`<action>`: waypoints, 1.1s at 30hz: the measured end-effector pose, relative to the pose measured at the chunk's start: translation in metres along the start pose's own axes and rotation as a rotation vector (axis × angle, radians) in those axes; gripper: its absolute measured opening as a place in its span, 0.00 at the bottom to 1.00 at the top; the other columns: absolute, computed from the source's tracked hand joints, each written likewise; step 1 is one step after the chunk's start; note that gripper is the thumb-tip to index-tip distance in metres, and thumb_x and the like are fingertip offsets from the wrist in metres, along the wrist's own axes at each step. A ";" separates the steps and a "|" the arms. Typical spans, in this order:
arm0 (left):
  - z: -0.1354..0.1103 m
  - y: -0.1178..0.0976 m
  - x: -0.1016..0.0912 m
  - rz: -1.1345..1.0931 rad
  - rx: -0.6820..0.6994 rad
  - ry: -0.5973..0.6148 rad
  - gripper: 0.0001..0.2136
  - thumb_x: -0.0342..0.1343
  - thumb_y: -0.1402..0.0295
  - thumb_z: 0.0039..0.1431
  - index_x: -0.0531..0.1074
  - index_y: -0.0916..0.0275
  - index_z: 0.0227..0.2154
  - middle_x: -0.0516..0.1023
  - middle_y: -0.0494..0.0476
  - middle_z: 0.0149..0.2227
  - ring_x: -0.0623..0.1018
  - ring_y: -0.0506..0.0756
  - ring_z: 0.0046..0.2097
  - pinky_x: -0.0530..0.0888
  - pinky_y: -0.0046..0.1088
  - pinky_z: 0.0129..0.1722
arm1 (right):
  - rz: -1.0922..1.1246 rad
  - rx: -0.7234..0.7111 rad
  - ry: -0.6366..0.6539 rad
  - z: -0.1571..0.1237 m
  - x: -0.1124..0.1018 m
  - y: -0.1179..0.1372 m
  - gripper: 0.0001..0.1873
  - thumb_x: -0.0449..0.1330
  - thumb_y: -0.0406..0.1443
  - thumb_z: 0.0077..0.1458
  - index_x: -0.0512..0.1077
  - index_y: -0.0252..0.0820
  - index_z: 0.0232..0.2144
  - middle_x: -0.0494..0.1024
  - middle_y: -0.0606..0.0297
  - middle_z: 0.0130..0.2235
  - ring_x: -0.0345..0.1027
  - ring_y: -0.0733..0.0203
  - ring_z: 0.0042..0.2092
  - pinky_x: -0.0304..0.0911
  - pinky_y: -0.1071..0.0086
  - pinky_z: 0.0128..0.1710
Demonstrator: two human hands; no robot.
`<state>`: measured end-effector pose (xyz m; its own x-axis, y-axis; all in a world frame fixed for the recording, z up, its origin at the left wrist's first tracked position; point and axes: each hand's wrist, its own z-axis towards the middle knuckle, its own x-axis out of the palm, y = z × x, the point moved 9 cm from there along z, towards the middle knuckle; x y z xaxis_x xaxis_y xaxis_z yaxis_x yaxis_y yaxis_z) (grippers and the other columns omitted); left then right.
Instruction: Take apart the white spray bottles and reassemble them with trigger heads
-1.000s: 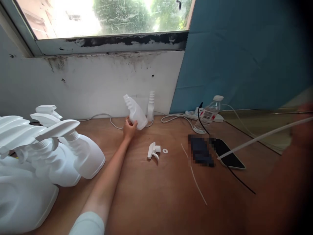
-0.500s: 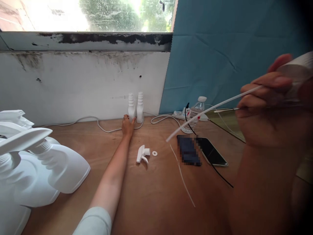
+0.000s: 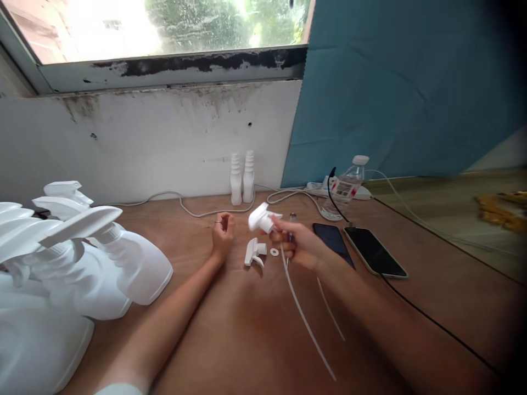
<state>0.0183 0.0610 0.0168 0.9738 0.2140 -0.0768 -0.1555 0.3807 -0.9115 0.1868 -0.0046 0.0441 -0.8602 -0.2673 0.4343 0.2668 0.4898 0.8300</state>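
Note:
My right hand holds a white trigger spray head above the table. Its long thin dip tube hangs below the fingers. The end of a slim metallic tool also sticks up from this hand; its kind is unclear. My left hand rests on the table with fingers curled in and nothing visible in them. Between the hands lie a second white trigger spray head, without a tube, and a small white washer. Another loose tube lies on the table near my right forearm.
Two small white bottles stand against the wall. Several large white spray bottles crowd the left. To the right are a clear water bottle, a dark phone, another phone, and cables.
My right hand has come down and left from close to the camera, bringing the spray head over the table. My left hand has drawn back from the two small bottles. The view has shifted slightly.

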 end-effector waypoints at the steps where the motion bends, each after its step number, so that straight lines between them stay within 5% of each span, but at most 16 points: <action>1: -0.015 -0.005 -0.002 -0.042 -0.016 0.059 0.19 0.47 0.49 0.63 0.65 0.62 0.39 0.67 0.51 0.27 0.68 0.49 0.28 0.67 0.23 0.29 | -0.012 0.050 0.014 0.005 0.002 -0.016 0.21 0.63 0.49 0.50 0.70 0.33 0.31 0.46 0.78 0.21 0.27 0.77 0.20 0.28 0.80 0.14; 5: -0.063 -0.016 -0.005 -0.217 -0.133 0.306 0.29 0.39 0.41 0.61 0.64 0.63 0.48 0.66 0.49 0.21 0.62 0.48 0.20 0.58 0.21 0.18 | -0.061 0.144 0.059 0.013 0.011 -0.058 0.20 0.64 0.49 0.51 0.67 0.36 0.29 0.47 0.79 0.19 0.28 0.77 0.19 0.29 0.81 0.14; 8: -0.079 -0.018 0.001 -0.390 -0.239 0.452 0.33 0.45 0.39 0.58 0.62 0.64 0.53 0.65 0.47 0.19 0.59 0.46 0.17 0.55 0.20 0.16 | -0.109 0.194 0.076 0.013 0.012 -0.074 0.24 0.65 0.51 0.48 0.68 0.34 0.29 0.46 0.79 0.19 0.28 0.77 0.19 0.29 0.80 0.14; 12: -0.075 -0.010 0.007 -0.403 -0.309 0.472 0.30 0.59 0.48 0.54 0.63 0.65 0.51 0.71 0.49 0.23 0.61 0.44 0.17 0.58 0.18 0.14 | -0.188 0.225 0.028 0.013 0.002 -0.081 0.27 0.65 0.55 0.46 0.67 0.35 0.28 0.46 0.80 0.18 0.28 0.78 0.19 0.28 0.80 0.14; 19: -0.075 -0.011 0.013 -0.431 -0.328 0.492 0.29 0.63 0.55 0.52 0.61 0.64 0.51 0.75 0.53 0.28 0.70 0.48 0.21 0.66 0.20 0.16 | -0.343 0.248 -0.027 0.010 -0.014 -0.083 0.34 0.63 0.60 0.44 0.73 0.32 0.30 0.45 0.80 0.15 0.31 0.77 0.18 0.26 0.79 0.13; 26: -0.066 -0.001 0.006 -0.695 -0.459 0.371 0.27 0.55 0.62 0.52 0.58 0.62 0.54 0.72 0.50 0.26 0.71 0.52 0.21 0.68 0.25 0.18 | -0.623 0.201 -0.120 -0.001 -0.051 -0.048 0.38 0.60 0.62 0.45 0.74 0.37 0.44 0.51 0.79 0.16 0.33 0.77 0.16 0.29 0.79 0.14; 30: -0.064 0.004 0.008 -0.794 -0.554 0.366 0.25 0.54 0.61 0.48 0.59 0.62 0.50 0.71 0.50 0.28 0.74 0.54 0.25 0.70 0.28 0.21 | -0.946 -0.129 -0.486 -0.007 -0.094 0.004 0.31 0.61 0.57 0.49 0.76 0.35 0.41 0.73 0.63 0.22 0.52 0.70 0.16 0.44 0.73 0.14; 33: -0.064 0.003 0.007 -0.798 -0.565 0.360 0.22 0.55 0.58 0.49 0.60 0.60 0.46 0.70 0.50 0.30 0.72 0.51 0.24 0.68 0.25 0.20 | -1.001 -0.388 -0.658 -0.020 -0.099 0.030 0.32 0.54 0.57 0.55 0.72 0.36 0.47 0.78 0.58 0.31 0.66 0.63 0.25 0.58 0.71 0.22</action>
<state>0.0348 0.0062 -0.0126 0.7657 -0.2311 0.6003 0.5657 -0.2024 -0.7994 0.2887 0.0203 0.0328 -0.7824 0.1383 -0.6072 -0.6124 0.0062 0.7905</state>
